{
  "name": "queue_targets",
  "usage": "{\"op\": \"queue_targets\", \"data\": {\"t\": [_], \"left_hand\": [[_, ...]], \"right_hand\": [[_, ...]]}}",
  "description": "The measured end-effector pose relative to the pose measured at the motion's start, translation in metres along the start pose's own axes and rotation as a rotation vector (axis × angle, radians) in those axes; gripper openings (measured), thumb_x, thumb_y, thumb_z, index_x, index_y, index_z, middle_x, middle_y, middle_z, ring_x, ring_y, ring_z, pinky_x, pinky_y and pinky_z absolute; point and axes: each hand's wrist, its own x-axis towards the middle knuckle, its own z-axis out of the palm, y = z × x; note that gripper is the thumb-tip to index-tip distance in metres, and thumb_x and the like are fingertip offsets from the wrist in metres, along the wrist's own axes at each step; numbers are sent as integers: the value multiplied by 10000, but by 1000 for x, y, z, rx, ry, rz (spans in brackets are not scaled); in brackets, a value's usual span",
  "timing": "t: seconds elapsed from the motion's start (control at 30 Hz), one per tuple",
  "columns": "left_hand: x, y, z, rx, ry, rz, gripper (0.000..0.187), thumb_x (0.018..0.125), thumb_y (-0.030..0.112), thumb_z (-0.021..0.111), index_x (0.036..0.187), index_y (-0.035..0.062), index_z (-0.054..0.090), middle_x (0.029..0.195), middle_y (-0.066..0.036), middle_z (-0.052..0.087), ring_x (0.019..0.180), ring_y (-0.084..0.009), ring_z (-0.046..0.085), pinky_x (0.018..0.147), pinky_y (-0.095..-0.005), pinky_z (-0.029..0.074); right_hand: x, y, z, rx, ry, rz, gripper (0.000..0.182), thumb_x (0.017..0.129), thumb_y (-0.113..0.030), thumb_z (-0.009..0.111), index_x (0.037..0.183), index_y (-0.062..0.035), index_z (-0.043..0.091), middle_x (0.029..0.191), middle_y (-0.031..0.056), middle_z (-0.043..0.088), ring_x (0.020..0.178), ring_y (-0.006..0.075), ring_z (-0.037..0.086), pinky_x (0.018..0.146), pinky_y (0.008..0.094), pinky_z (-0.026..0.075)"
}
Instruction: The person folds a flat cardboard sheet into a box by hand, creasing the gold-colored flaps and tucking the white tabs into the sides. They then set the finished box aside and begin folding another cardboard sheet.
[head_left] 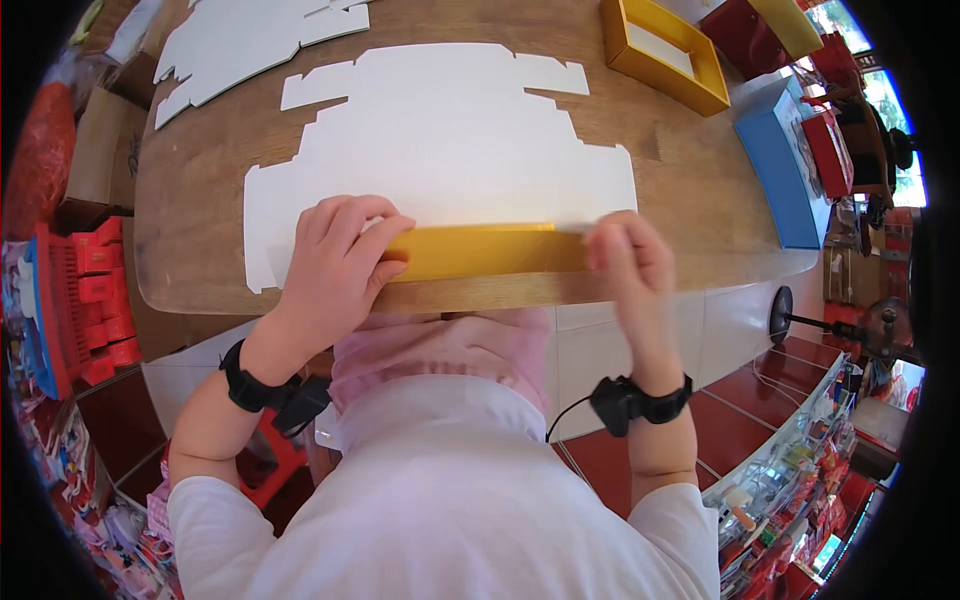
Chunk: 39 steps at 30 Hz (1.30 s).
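A long yellow cardboard piece [490,252] lies across the table's front edge, over the near side of a flat white die-cut sheet [450,130]. Around the piece's left end, my left hand [345,250] is closed, thumb below and fingers above. At its right end is my right hand [635,260], blurred by motion, with its fingers curled in at the yellow edge. The piece hides part of the white sheet's near edge.
More white die-cut sheets [250,45] lie at the back left of the wooden table [700,190]. A yellow open box [665,55] stands at the back right, near a blue box [785,165] and a small red box [828,152]. Left of the table is a crate [60,310].
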Motion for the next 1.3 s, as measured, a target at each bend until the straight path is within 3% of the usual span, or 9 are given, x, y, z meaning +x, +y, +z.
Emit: {"op": "queue_targets", "data": {"t": [0.13, 0.3, 0.57, 0.77, 0.83, 0.87, 1.0, 1.13, 1.3], "left_hand": [[-1, 4, -29, 43, 21, 206, 222, 740, -59, 617, 917, 67, 664, 1145, -85, 616, 1041, -308, 535, 922, -420, 412], [22, 10, -30, 104, 109, 91, 187, 808, 66, 608, 985, 54, 668, 1186, -94, 635, 1048, -295, 597, 948, -436, 439], [46, 56, -8, -173, -348, 264, 334, 864, 248, 665, 1135, 53, 668, 1169, -101, 668, 1043, -272, 628, 1069, -469, 410], [11, 13, -62, -40, -748, -291, 471, 812, 314, 727, 1184, 43, 623, 1033, -113, 652, 1000, -284, 611, 980, -455, 449], [-14, 16, -58, 75, -446, -268, 498, 745, 282, 798, 1142, 34, 627, 1090, -120, 622, 1030, -309, 580, 915, -439, 474], [-16, 22, -58, 28, -496, -245, 652, 672, 213, 835, 1244, 36, 579, 1403, -195, 482, 1253, -370, 475, 1020, -467, 426], [-28, 38, -29, 58, -424, -60, 833, 595, 219, 855, 1332, 61, 502, 1543, -181, 369, 1425, -375, 344, 1143, -493, 349], [-41, 21, -11, 61, -222, -57, 784, 647, 174, 825, 1347, 59, 490, 1470, -151, 481, 1381, -347, 431, 1137, -498, 361], [-27, 8, -34, -313, -278, -298, 296, 783, 101, 723, 1047, 41, 603, 1244, -134, 648, 1017, -324, 606, 935, -454, 460]], "right_hand": [[-6, -3, -64, -336, 160, -182, 149, 1008, -85, 537, 1062, -8, 652, 873, 45, 616, 819, 153, 578, 736, 261, 458], [-3, -6, -56, -736, -15, -428, 262, 900, 66, 571, 1136, -10, 654, 1145, 137, 648, 1044, 301, 621, 885, 359, 508], [57, 5, -28, -872, -300, -575, 462, 811, 87, 605, 1263, -12, 589, 1387, 135, 566, 1295, 319, 511, 1064, 417, 433], [13, 2, -22, -945, -319, -355, 538, 775, 54, 608, 1306, -13, 561, 1423, 139, 529, 1345, 321, 460, 1099, 425, 400], [-9, 2, -10, -1055, -338, -424, 538, 771, 11, 644, 1302, -14, 563, 1403, 159, 530, 1347, 318, 455, 1089, 441, 404], [-17, 0, -4, -1053, -340, -422, 538, 771, 11, 644, 1302, -14, 563, 1403, 159, 530, 1347, 318, 455, 1089, 441, 404], [-31, -1, 10, -1055, -313, -483, 526, 768, -72, 699, 1273, -4, 570, 1373, 170, 541, 1303, 310, 501, 1052, 434, 433], [-28, -3, 6, -1000, -359, -509, 424, 782, -107, 713, 1187, -32, 609, 1330, 134, 592, 1238, 295, 567, 1002, 422, 470], [0, -29, -6, -826, -394, -277, 221, 835, -143, 711, 1019, -57, 626, 1115, 92, 671, 1042, 276, 637, 820, 390, 514]]}}
